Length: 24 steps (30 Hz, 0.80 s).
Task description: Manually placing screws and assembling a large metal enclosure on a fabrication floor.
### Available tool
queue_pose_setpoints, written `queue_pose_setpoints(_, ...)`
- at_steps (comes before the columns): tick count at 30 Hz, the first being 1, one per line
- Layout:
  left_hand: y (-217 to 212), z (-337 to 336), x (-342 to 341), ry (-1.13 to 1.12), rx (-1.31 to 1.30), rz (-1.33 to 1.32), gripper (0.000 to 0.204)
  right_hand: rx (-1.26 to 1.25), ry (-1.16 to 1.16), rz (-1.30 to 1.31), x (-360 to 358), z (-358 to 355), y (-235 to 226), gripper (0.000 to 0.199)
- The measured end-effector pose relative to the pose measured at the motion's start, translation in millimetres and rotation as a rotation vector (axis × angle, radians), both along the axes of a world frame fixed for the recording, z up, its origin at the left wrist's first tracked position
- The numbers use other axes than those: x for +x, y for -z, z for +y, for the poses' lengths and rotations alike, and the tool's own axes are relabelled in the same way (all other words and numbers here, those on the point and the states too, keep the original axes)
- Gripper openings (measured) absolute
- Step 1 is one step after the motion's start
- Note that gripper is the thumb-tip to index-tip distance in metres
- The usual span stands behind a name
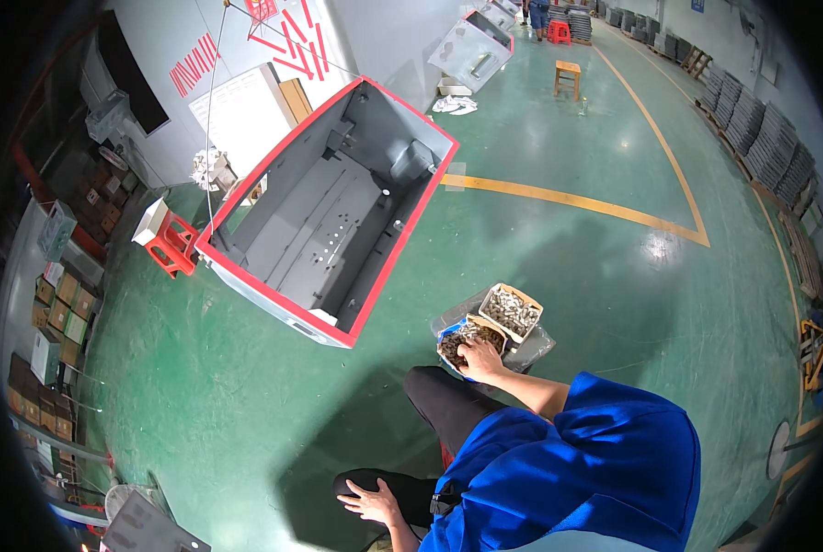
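Observation:
My right hand (480,359) reaches down into a blue-edged box (442,341) of small brownish metal fasteners (455,350). Its fingers are curled among the pieces, and the fingertips are hidden. Against that box stands a cardboard carton (537,311) filled with silvery fasteners (511,311). Both rest on a low grey support (540,348) that looks wrapped in clear plastic. My left hand (372,502) lies at my bent left knee with its fingers spread, holding nothing. Ahead to the left is a big grey metal cabinet shell (324,212), open side up, its rim edged in red.
Thin lines, apparently ropes, run up from the cabinet's corners. Beside it stands a red plastic stool (171,247) bearing a white box. Farther off are a wooden stool (567,79) and another grey cabinet (472,53). Cartons (65,304) line the left; stacked grey parts (761,129) line the right.

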<state>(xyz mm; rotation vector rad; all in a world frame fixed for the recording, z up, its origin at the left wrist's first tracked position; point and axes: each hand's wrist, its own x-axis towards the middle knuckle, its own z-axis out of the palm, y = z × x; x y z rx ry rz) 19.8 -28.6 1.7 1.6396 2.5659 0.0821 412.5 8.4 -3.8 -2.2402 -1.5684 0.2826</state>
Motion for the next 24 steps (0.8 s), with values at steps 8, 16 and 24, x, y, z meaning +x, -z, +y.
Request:
queue_pose_setpoints(8,-4.4,3.2,-8.0,-0.007,-0.003,0.004,0.085,-0.013,-0.008,-0.007,-5.7,2.6,-10.2,0.034)
queue_pose_setpoints(16,-12.5,7.9,-13.2,-0.011,-0.009,-0.007,0.084,-0.012,-0.015,-0.005,-9.9,7.5,-14.5,0.033)
queue_pose_setpoints(24,-20.3,11.2,-15.0,-0.008,-0.011,-0.036,0.083,0.027,-0.007,-0.035,-12.3,10.2,-18.6,0.029)
